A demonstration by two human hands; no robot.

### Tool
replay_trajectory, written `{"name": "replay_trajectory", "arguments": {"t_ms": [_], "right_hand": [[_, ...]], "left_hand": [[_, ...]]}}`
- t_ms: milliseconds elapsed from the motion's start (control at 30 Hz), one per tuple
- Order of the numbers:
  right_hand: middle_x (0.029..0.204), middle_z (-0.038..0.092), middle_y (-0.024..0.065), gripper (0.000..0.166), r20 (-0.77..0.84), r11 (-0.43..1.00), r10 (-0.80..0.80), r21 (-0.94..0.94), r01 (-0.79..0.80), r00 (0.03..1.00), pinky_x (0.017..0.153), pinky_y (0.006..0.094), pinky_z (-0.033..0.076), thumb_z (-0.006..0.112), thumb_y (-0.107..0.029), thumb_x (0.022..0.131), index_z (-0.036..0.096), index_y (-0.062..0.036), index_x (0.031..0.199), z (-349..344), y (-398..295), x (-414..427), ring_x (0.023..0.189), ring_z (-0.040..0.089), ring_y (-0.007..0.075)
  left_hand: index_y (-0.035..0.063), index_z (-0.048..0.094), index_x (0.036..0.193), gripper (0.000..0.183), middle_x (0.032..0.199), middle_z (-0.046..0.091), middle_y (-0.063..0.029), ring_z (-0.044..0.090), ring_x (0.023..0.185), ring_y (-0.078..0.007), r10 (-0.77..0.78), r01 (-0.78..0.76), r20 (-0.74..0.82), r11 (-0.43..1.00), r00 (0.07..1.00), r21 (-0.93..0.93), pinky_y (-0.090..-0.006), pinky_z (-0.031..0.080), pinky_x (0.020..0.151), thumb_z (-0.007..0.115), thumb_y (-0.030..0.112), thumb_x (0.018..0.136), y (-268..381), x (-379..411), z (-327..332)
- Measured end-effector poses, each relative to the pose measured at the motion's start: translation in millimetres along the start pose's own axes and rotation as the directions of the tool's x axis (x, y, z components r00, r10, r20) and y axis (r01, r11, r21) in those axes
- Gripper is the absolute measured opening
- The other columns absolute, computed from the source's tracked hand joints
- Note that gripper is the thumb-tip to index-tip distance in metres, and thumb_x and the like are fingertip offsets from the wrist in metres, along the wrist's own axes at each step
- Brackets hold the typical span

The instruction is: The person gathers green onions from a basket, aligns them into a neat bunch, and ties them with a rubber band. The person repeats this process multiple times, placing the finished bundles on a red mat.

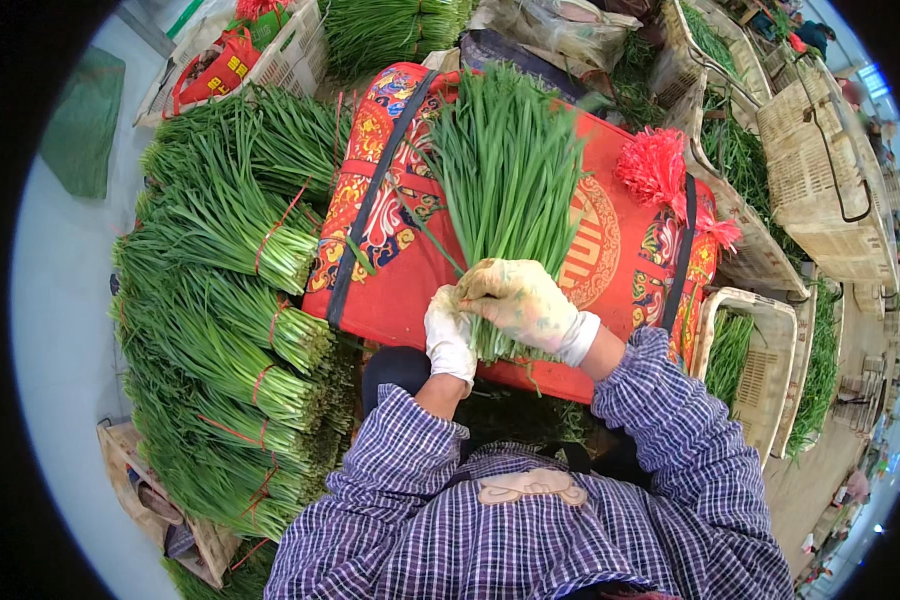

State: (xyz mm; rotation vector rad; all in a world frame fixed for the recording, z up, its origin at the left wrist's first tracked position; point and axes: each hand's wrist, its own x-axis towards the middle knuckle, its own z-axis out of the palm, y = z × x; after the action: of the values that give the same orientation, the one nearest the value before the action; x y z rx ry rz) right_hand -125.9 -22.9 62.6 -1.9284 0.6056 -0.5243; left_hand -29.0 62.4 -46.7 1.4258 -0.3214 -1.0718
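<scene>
A loose-leaved bunch of green garlic chives (pixel 514 172) lies on a red patterned fabric case (pixel 390 300), leaves pointing away from me. My left hand (pixel 450 337), in a white glove, grips the left side of its pale stem end. My right hand (pixel 529 304), in a stained pale glove, closes over the top of the stems, its fingertips meeting those of my left hand. Whether a tie is between the fingertips cannot be made out. A cluster of pink-red plastic ties (pixel 652 169) sits on the case's right part, by a dark strap.
Chive bundles with red ties (pixel 285 259) are piled along the left. Plastic crates (pixel 750 360) with greens line the right side. A white crate (pixel 292 67) with a red bag stands at the upper left, a wooden crate (pixel 142 487) at the lower left. Distant people are at the right.
</scene>
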Motion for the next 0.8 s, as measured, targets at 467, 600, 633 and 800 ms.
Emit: {"name": "replay_trajectory", "arguments": {"t_ms": [467,600,633,800], "right_hand": [[0.076,0.062,0.0120,0.012,0.075,0.911,0.097,-0.407,-0.058,0.993,0.068,0.0388,0.050,0.064,-0.019,0.076,0.063,-0.0068,0.074,-2,35,-6,0.076,0.062,0.0310],[0.073,0.060,0.0121,0.012,0.081,0.805,0.067,-0.593,-0.006,0.994,0.064,0.0397,0.049,0.062,-0.018,0.076,0.062,-0.0069,0.073,-2,41,-12,0.073,0.062,0.0307],[0.074,0.061,0.0118,0.011,0.090,0.831,0.032,-0.556,0.023,0.995,0.064,0.0394,0.050,0.062,-0.017,0.076,0.062,-0.0068,0.074,-2,38,-11,0.073,0.062,0.0304],[0.082,0.064,0.0085,0.007,-0.001,0.966,-0.048,-0.253,0.046,0.999,0.067,0.0361,0.051,0.063,-0.014,0.075,0.064,-0.0070,0.078,-2,35,-19,0.079,0.063,0.0279]], "left_hand": [[0.0009,0.058,0.091,0.005,0.077,0.059,-0.0034,0.054,0.066,-0.0111,-0.121,0.131,-0.074,0.979,0.990,0.156,-0.0248,0.046,0.061,0.057,0.003,0.086,14,-22,13],[0.0024,0.058,0.087,0.001,0.073,0.058,-0.0020,0.051,0.063,-0.0078,-0.096,0.105,-0.127,0.993,0.987,0.063,-0.0238,0.043,0.056,0.057,0.002,0.087,11,-28,15],[0.0027,0.058,0.086,0.002,0.073,0.058,-0.0017,0.051,0.063,-0.0078,-0.044,0.052,-0.123,0.997,0.991,0.061,-0.0238,0.043,0.055,0.057,0.002,0.087,5,-28,16],[0.0021,0.054,0.097,0.013,0.080,0.056,-0.0025,0.050,0.068,-0.0088,0.284,-0.287,0.057,0.897,0.957,0.337,-0.0248,0.042,0.061,0.057,-0.002,0.085,-4,-34,22]]}}
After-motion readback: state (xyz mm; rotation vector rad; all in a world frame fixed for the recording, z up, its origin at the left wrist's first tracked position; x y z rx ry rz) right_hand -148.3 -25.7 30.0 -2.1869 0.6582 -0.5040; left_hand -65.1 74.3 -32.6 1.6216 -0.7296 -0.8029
